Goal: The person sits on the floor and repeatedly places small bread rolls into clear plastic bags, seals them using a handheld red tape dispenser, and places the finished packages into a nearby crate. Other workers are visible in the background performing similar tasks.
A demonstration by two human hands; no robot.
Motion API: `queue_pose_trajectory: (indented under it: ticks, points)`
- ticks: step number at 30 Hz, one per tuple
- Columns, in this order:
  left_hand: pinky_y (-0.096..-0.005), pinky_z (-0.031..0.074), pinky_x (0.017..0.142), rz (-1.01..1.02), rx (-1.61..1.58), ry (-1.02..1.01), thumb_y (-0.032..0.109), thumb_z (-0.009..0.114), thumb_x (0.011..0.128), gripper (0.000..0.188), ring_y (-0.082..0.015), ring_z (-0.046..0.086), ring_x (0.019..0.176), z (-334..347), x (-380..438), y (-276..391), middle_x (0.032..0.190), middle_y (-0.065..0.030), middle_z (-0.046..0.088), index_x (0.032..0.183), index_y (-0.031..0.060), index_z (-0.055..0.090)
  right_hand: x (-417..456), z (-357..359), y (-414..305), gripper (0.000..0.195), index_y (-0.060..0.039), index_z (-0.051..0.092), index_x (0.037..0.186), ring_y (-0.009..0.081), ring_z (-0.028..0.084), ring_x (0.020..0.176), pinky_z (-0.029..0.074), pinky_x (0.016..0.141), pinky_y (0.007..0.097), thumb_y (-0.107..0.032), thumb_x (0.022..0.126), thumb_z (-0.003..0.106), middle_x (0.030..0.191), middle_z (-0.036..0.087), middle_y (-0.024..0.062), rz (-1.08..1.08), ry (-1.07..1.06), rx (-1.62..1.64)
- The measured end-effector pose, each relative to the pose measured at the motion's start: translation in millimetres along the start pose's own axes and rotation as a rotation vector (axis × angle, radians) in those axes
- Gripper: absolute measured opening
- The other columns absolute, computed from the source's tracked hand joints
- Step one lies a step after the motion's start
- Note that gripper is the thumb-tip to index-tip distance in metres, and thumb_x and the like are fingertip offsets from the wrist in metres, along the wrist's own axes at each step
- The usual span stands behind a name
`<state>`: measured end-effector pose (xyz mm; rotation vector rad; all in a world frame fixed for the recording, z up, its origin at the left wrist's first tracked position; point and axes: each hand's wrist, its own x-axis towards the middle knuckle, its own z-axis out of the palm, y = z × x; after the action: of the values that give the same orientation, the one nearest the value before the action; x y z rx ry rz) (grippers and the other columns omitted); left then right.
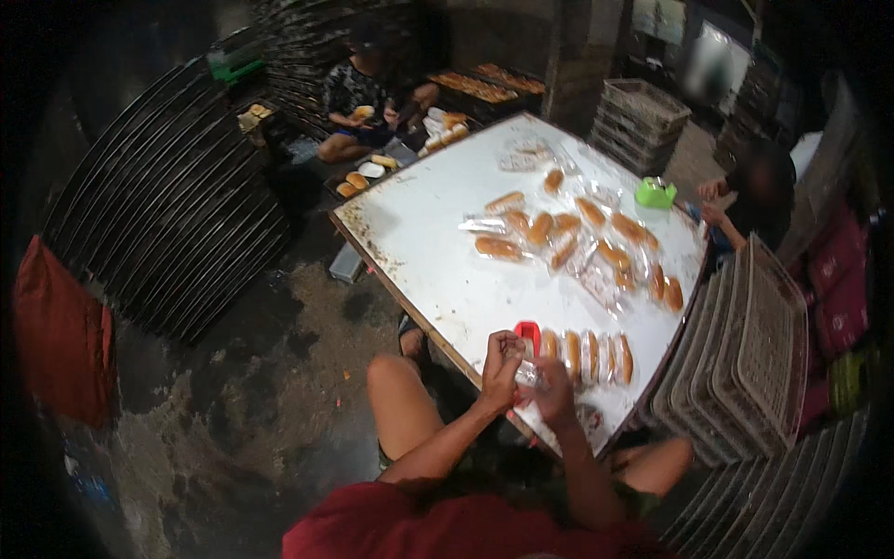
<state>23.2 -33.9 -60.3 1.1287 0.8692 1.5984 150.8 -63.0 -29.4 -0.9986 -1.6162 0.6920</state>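
Note:
My left hand point(501, 370) and my right hand point(554, 393) are close together over the near edge of the white table point(433, 279). Between them is a clear plastic wrapper point(529, 374); its contents are mostly hidden, and the fingers of my right hand are blurred. A red tape dispenser point(527, 334) stands just beyond my hands. Right of it, several wrapped bread rolls point(573, 355) lie side by side in a row. Farther back, more bread rolls in clear bags point(499, 247) lie in a loose spread. A green tape dispenser point(655, 193) is near the far right edge.
One person point(356, 91) sits beyond the table's far left side, holding bread; another person point(761, 182) is at the right. Stacked plastic crates point(768, 349) stand close to the table's right edge. Stacked dark trays point(174, 202) are at the left, and more crates point(639, 119) are behind.

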Motion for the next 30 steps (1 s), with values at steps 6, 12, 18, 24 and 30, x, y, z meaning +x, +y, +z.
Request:
queue_pose_trajectory:
  ticks: [6, 12, 18, 24, 30]
  points:
    - [-0.0296, 0.044, 0.098, -0.534, -0.415, -0.395, 0.018, 0.06, 0.094, 0.035, -0.0165, 0.058, 0.111, -24.5, 17.0, -13.9, 0.119, -0.0103, 0.061, 0.125, 0.0009, 0.056, -2.0, -17.3, 25.4, 0.029, -0.0009, 0.063, 0.104, 0.0134, 0.057, 0.089, 0.047, 0.077, 0.0306, -0.017, 0.083, 0.075, 0.098, 0.064, 0.0049, 0.472, -0.136, 0.099]
    - [-0.0299, 0.05, 0.065, -0.787, -0.069, -0.176, 0.035, 0.065, 0.093, 0.045, -0.0149, 0.059, 0.08, -2.9, 10.6, -24.0, 0.097, -0.007, 0.062, 0.119, -0.0011, 0.059, -23.7, -21.7, 14.9, 0.057, -0.001, 0.056, 0.121, 0.0328, 0.057, 0.101, 0.046, 0.088, 0.0423, -0.019, 0.072, 0.081, 0.112, 0.058, 0.0182, 0.105, 0.117, -0.545]
    - [-0.0258, 0.044, 0.061, -0.954, -0.048, -0.397, 0.044, 0.055, 0.099, 0.048, -0.0117, 0.055, 0.074, 3.8, -2.8, -21.1, 0.094, -0.0068, 0.064, 0.119, 0.0012, 0.062, -29.4, -50.8, 87.2, 0.067, -0.0003, 0.047, 0.132, 0.0365, 0.057, 0.111, 0.045, 0.095, 0.0426, -0.007, 0.074, 0.078, 0.117, 0.057, 0.0208, 0.172, 0.082, -0.466]
    - [-0.0246, 0.049, 0.069, -0.668, 0.285, -0.422, 0.028, 0.061, 0.098, 0.036, -0.0123, 0.064, 0.08, 12.2, -4.9, -24.3, 0.102, -0.0092, 0.07, 0.117, -0.0018, 0.065, 22.2, -196.6, 177.7, 0.049, -0.0002, 0.046, 0.135, 0.0412, 0.059, 0.112, 0.046, 0.097, 0.0433, -0.005, 0.088, 0.06, 0.122, 0.059, 0.0244, 0.231, 0.61, -0.69]
    - [-0.0362, 0.053, 0.082, -0.304, 0.56, -0.468, 0.024, 0.063, 0.092, 0.037, -0.0284, 0.069, 0.089, 56.8, 19.0, -65.0, 0.097, -0.021, 0.071, 0.114, -0.006, 0.066, 0.9, -222.8, 232.1, 0.048, -0.0164, 0.052, 0.135, 0.0404, 0.055, 0.115, 0.046, 0.096, 0.0521, -0.027, 0.089, 0.06, 0.137, 0.051, 0.0154, 0.716, -0.003, -0.794]
